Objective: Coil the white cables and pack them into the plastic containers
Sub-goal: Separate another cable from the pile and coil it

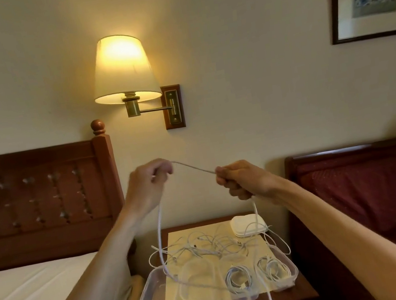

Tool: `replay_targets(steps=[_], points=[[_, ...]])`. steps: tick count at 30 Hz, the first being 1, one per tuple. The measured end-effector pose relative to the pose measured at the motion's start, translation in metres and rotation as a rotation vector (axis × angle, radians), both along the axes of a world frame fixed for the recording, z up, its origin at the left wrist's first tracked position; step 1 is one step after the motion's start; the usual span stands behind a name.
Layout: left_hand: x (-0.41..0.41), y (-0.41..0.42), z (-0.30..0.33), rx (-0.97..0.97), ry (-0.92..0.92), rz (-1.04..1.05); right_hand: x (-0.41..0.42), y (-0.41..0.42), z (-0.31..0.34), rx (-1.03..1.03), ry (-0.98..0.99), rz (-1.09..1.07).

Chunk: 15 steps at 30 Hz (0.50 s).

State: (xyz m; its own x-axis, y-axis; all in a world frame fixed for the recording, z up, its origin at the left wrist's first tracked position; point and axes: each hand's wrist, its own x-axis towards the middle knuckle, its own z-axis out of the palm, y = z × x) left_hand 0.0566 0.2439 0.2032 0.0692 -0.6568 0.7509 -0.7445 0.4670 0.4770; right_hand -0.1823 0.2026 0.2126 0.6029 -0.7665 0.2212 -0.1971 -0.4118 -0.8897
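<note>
Cable in hand (193,167): stretching taut between left hand (149,184) and right hand (242,180), both fists gripping it, tails hanging toward the nightstand (302,292).
Done: two coiled cables (239,277) are lying in plastic containers (148,297) at 5 o'clock of the mat.
Left: loose tangle (208,246) is waiting at 12 o'clock; two containers at 7 o'clock look empty.

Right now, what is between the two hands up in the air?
A stretch of white cable runs taut from the left hand to the right hand. Both hands grip it. The head view shows only wall behind it.
</note>
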Motion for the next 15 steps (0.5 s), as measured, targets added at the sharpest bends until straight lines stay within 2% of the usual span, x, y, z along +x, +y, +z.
replay_targets(steps=[2, 5, 6, 8, 10, 12, 13, 15], points=[[0.015, -0.002, 0.003, 0.115, -0.045, 0.077, -0.01, -0.009, -0.003, 0.035, -0.033, -0.048], [0.009, -0.002, 0.011, 0.668, -0.249, -0.013, -0.006, -0.01, 0.004, 0.021, -0.038, -0.098], [0.001, 0.003, 0.017, 0.756, -0.269, -0.027, -0.001, -0.008, 0.008, -0.001, -0.03, -0.098], [-0.012, 0.006, 0.026, 0.735, -0.25, 0.013, 0.007, -0.006, 0.016, -0.039, -0.002, -0.101], [-0.018, 0.008, 0.031, 0.638, -0.279, 0.199, 0.01, -0.007, 0.023, -0.069, 0.027, -0.108], [-0.021, 0.008, 0.028, 0.627, -0.369, 0.398, 0.012, -0.007, 0.028, -0.115, 0.073, -0.132], [-0.025, 0.008, 0.026, 0.595, -0.407, 0.43, 0.014, -0.007, 0.029, -0.139, 0.097, -0.151], [-0.034, 0.006, 0.023, 0.465, -0.373, 0.246, 0.018, -0.006, 0.029, -0.177, 0.131, -0.171]])
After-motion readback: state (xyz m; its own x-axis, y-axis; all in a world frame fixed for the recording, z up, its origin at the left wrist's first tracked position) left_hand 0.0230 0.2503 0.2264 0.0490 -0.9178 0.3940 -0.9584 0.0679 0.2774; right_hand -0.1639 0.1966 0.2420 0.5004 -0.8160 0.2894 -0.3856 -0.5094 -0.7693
